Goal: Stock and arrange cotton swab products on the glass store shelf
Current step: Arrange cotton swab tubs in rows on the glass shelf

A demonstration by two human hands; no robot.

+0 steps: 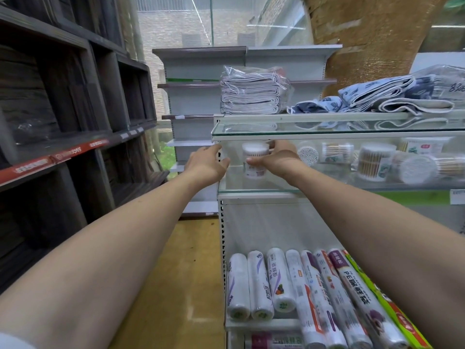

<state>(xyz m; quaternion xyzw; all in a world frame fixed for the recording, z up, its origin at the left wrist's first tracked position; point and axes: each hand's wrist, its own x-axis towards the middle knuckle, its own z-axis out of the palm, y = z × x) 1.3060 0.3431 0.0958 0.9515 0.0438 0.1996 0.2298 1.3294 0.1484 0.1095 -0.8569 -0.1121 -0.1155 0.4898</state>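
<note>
the right hand (pixel 279 157) pinches 1 upright cotton swab tub (pixel 254 161) between thumb and fingers at the left end of the glass shelf (pixel 251 190). the left hand (pixel 206 163) holds nothing, fingers loosely curled against the shelf's left upright. about 6 more swab tubs (pixel 375 161) stand or lie to the right, labels blurred. below lie 8 or so film rolls (pixel 279 280); 1 reads "pe". folded cloths (pixel 251 90) sit on top.
</note>
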